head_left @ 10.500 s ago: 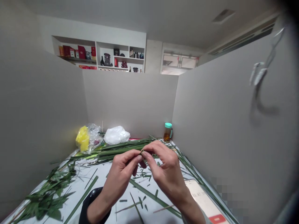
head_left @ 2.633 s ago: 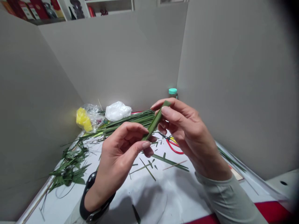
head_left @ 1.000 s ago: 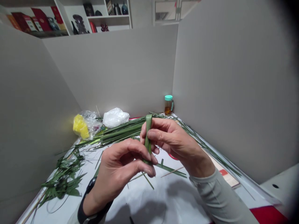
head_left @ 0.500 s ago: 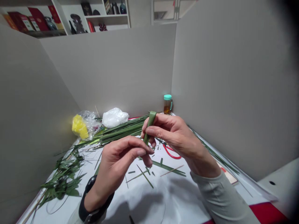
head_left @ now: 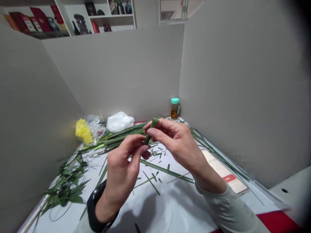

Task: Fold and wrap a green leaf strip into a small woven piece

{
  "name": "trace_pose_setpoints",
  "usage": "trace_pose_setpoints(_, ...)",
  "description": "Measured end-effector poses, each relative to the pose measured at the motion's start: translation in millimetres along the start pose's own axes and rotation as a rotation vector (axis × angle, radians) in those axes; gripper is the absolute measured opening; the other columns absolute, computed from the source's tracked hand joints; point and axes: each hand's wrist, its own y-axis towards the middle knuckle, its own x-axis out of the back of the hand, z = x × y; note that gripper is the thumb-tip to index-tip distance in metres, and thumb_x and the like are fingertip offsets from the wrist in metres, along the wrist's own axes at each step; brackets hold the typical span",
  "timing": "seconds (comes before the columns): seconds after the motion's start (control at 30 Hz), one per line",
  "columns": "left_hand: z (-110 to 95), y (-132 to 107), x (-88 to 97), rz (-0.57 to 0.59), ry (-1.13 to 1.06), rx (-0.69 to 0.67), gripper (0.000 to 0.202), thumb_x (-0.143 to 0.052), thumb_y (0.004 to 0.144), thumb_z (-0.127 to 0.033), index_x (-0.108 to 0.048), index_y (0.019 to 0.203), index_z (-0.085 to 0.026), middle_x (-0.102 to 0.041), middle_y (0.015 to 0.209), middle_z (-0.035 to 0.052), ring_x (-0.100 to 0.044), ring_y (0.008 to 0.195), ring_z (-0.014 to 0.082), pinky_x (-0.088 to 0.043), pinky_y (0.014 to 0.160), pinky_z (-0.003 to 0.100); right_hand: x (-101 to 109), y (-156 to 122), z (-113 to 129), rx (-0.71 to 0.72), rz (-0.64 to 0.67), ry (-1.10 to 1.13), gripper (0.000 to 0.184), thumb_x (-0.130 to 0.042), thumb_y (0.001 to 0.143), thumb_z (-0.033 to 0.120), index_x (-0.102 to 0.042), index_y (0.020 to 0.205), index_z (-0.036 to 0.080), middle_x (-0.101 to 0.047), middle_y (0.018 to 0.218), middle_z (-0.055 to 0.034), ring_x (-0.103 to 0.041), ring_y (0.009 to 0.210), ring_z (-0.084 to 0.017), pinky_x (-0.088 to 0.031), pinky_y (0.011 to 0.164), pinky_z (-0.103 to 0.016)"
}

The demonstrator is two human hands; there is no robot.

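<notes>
A narrow green leaf strip [head_left: 151,130], folded or rolled into a short tube, sits tilted between my hands. My right hand [head_left: 173,139] pinches its upper part between thumb and fingers. My left hand [head_left: 122,160] closes on its lower end with the fingertips, and a black strap [head_left: 98,202] circles that wrist. Behind my hands lies a long bundle of green leaf blades [head_left: 119,139]. Cut leaf pieces [head_left: 155,184] are scattered below them. Red-handled scissors are not visible.
A leafy green cutting pile [head_left: 65,184] lies at the table's left. A yellow bag [head_left: 84,132], clear plastic [head_left: 94,124], a white plastic bag [head_left: 120,122] and a teal-lidded jar [head_left: 175,108] stand at the back. A phone [head_left: 223,171] lies at right, between tall grey partitions.
The leaf strip now tilts and shows a shorter length than its upright pose before. My hands have drawn closer around it, and the red scissors have gone from view behind my right hand.
</notes>
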Motion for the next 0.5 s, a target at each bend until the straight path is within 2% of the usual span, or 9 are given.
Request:
trace_pose_setpoints(0.1,2.9,-0.9,1.2,-0.009,0.097,-0.075,0.013,-0.066,0.092,-0.014,-0.067,0.102,-0.021,-0.075,0.079,-0.0027,-0.072,0.066,0.0118,-0.057,0.069,0.024,-1.5,-0.3,1.2,0.022,-0.074,-0.07,0.015,-0.065,0.092,0.029,-0.071,0.085,0.018,-0.071,0.088,-0.0015,-0.064,0.081,-0.014,-0.051,0.074,-0.027)
trace_pose_setpoints(0.3,-0.9,-2.4,2.0,0.004,0.231,-0.179,0.015,-0.065,0.09,-0.008,-0.067,0.098,-0.021,-0.074,0.078,-0.0039,-0.071,0.065,0.01,-0.054,0.066,0.021,-1.8,-2.3,0.3,0.034,-0.125,-0.073,0.018,-0.066,0.091,0.032,-0.077,0.084,0.018,-0.074,0.087,-0.0022,-0.066,0.083,-0.015,-0.051,0.075,-0.028)
trace_pose_setpoints(0.5,-6.3,-0.1,4.3,0.071,0.241,-0.19,0.013,-0.065,0.089,-0.007,-0.065,0.092,-0.02,-0.072,0.069,-0.0046,-0.068,0.059,0.0088,-0.052,0.062,0.019,-1.2,-3.7,-0.2,0.067,-0.177,0.016,0.014,-0.07,0.089,0.026,-0.078,0.08,0.02,-0.076,0.083,-0.0006,-0.067,0.081,-0.014,-0.052,0.076,-0.025)
